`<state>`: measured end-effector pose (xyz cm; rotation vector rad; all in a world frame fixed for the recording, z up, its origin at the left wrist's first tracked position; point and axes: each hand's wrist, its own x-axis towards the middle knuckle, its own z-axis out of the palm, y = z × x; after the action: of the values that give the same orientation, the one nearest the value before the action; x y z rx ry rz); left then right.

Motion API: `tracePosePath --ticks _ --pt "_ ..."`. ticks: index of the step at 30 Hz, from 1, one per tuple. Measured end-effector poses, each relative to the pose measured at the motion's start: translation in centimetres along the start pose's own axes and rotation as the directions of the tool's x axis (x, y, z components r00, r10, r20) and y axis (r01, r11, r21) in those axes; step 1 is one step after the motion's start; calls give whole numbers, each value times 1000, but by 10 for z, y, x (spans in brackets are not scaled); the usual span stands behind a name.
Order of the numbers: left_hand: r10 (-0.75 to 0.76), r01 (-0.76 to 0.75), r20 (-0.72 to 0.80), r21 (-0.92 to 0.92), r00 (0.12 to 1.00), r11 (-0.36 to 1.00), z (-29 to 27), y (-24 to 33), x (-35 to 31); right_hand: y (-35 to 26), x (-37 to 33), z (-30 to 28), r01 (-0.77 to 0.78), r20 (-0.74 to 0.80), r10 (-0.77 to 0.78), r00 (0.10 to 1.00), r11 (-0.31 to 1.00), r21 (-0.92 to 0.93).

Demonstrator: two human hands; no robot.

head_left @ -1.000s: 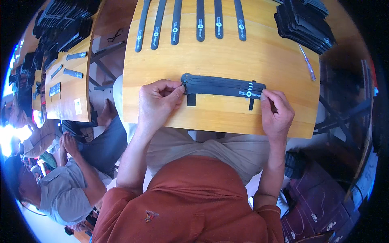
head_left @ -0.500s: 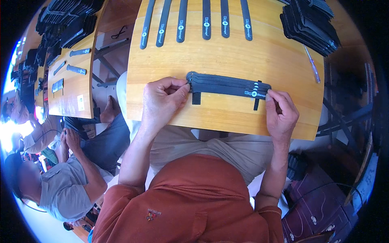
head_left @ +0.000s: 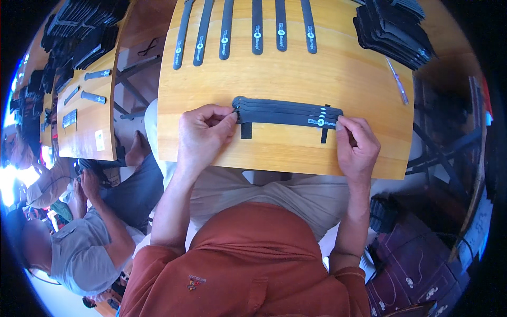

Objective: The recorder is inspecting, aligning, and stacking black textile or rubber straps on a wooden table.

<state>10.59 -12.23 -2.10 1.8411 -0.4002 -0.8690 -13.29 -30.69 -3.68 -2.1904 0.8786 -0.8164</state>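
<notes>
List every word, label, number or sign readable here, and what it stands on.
Wording not copied; placements only:
Fanned dark straps: pale lettering and round mark on the nearest strap.
Six straps beyond: pale lettering and round mark each.
Red-brown shirt: small stitched emblem with lettering, too small to read.
Left-hand table: white label, too small to read.
Dark stack: pale mark, too blurred.

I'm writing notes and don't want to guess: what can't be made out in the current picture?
In the head view:
- Lower left tip of the overlapping black straps: covered by the left hand.
- Their lower right corner: covered by the right hand.
- Middle of the right-hand narrow strip: hidden beneath those straps.
- Upper ends of the six-strap row: cut off by the top edge.
</notes>
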Motion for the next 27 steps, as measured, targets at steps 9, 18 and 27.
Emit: tracePosePath --ticks 9,18,27 --pt "13 -13 -19 28 1000 1000 2 4 -1 -1 0 1 38 -10 -39 999 999 -35" --pt "38 -36 -22 51 999 998 2 6 -2 -1 -2 4 67 -30 -68 997 996 -61" --pt "44 -42 -28 77 999 996 2 6 -1 -4 -2 2 99 -2 -100 995 987 -125"
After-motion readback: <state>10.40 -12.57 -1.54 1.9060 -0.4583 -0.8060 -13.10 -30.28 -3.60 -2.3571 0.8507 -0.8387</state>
